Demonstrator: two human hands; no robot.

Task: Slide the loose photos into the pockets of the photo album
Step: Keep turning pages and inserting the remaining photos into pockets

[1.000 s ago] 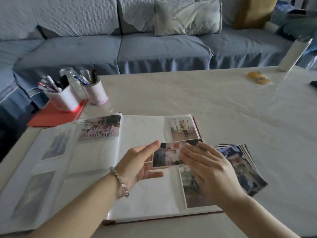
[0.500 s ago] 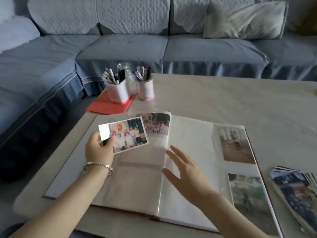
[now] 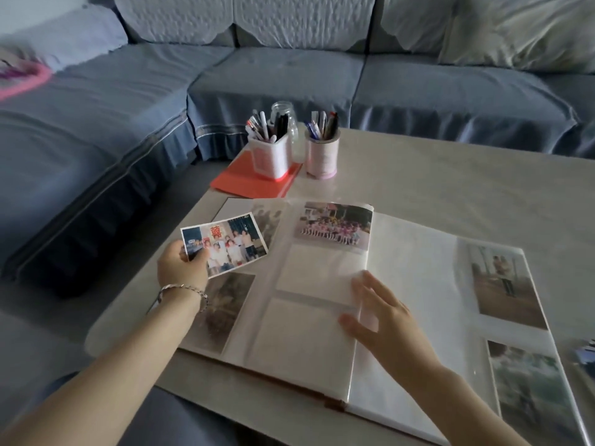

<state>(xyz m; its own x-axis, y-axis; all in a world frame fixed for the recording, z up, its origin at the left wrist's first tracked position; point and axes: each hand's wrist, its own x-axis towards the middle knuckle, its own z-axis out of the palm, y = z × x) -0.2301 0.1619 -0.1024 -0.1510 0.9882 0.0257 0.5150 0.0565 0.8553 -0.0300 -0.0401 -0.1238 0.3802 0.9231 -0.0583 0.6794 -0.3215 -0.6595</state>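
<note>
The photo album (image 3: 418, 284) lies open on the table, several pockets filled, with empty pockets in the middle of its left page. My left hand (image 3: 182, 265) pinches a loose group photo (image 3: 225, 244) by its lower left corner, holding it over the album's left edge. My right hand (image 3: 380, 317) rests with spread, straight fingers on the album near the spine, touching the edge of a page. The stack of loose photos (image 3: 587, 355) just shows at the right edge of the view.
Two pen holders (image 3: 270, 152) (image 3: 322, 151) and a glass jar (image 3: 288, 123) stand on the table's far left corner, partly on a red folder (image 3: 238, 178). A blue sofa (image 3: 289, 75) wraps round the table's far and left sides. The table edge runs close to me.
My left hand carried the photo from the album's right page over to its left edge. My right hand let go of the photo and came down on the page near the spine. My view swung left.
</note>
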